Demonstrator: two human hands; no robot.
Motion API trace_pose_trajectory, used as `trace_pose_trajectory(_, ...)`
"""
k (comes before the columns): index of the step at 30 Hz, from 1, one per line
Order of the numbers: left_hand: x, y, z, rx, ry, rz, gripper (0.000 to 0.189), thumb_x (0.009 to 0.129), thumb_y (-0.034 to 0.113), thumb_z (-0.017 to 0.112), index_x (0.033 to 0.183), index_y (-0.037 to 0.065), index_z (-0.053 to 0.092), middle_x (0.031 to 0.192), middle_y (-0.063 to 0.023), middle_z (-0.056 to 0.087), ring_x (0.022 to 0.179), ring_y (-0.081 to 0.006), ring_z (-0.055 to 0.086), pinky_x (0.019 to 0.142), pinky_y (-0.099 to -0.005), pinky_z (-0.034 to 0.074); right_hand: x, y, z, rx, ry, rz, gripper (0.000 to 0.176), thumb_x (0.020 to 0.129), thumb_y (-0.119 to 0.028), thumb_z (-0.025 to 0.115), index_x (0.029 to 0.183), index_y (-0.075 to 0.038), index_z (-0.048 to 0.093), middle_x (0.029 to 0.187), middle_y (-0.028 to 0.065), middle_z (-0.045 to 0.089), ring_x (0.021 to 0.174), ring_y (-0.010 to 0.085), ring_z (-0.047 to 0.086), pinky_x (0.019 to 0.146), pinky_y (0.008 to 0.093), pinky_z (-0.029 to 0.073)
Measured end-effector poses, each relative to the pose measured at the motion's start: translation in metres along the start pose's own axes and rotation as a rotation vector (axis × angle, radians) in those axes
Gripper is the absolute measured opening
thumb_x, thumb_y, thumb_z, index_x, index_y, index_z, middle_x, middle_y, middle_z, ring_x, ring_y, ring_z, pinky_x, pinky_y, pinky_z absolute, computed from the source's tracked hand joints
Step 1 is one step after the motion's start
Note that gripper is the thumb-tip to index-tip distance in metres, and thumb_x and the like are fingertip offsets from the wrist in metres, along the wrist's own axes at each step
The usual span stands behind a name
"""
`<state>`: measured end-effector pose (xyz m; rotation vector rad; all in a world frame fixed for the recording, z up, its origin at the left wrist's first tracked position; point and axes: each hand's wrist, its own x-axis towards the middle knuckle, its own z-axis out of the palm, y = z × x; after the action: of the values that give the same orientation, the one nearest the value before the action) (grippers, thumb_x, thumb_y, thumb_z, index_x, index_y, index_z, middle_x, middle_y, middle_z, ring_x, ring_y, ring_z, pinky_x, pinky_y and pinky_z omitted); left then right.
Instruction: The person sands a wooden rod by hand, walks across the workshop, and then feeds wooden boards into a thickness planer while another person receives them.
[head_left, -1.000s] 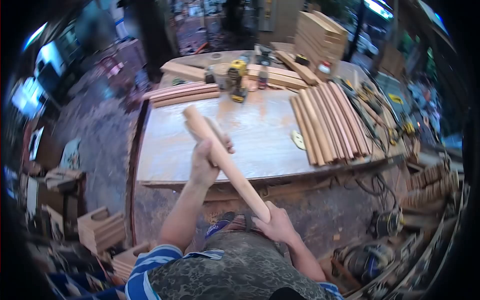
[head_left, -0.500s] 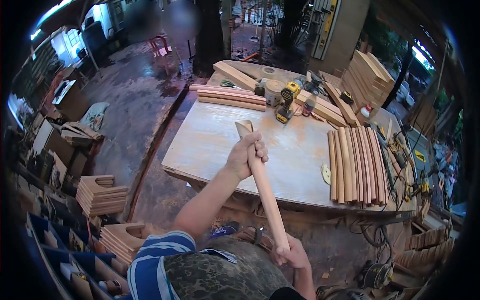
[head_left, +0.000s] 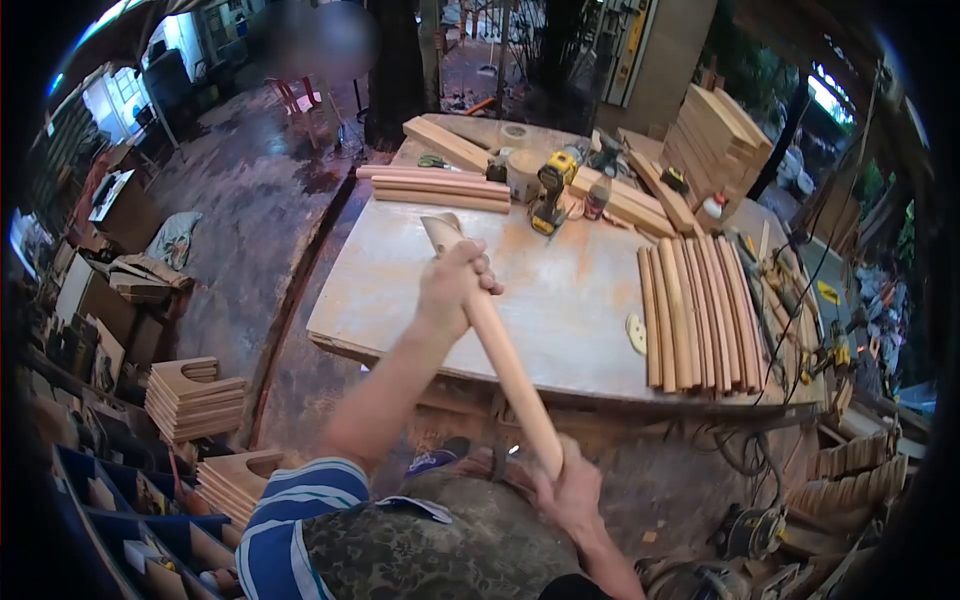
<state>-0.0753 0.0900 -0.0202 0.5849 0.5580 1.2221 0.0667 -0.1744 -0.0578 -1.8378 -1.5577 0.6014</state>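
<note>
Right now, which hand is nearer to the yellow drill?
Left. The left hand grips the wooden stick over the table, near the yellow drill; the right hand holds its end, off the table.

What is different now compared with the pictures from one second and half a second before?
The left hand slid along the rounded wooden piece, away from the body, to near its far end. The right hand still grips the near end. The row of curved slats and the yellow drill lie on the table as before.

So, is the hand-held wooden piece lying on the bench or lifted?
Lifted: the piece slants, left hand gripping high, right hand at its low end.
</note>
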Motion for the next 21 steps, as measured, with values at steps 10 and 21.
trace_pose_trajectory(10,-0.01,0.03,-0.006,-0.229,-0.184,-0.128,0.013,0.089,0.017,0.062,0.083,0.012,0.05,0.064,0.0054,0.048,0.058,-0.01,0.054,0.067,-0.0318,0.054,0.005,0.012,-0.029,0.791,-0.795,0.295,0.041,0.086,-0.015,0.068,0.122,-0.001,0.053,0.084,0.0115,0.063,0.053,0.0121,0.058,0.05,0.0285,0.046)
trace_pose_trajectory(21,-0.009,0.024,-0.005,-0.122,0.037,-0.035,0.013,0.089,0.02,0.06,0.09,0.013,0.049,0.068,0.0018,0.048,0.058,-0.0144,0.052,0.067,-0.0398,0.052,-0.002,0.001,-0.013,-0.148,-0.055,-0.045,0.037,0.081,-0.016,0.066,0.115,-0.006,0.055,0.081,0.0152,0.066,0.07,0.0332,0.067,0.062,0.0443,0.051)
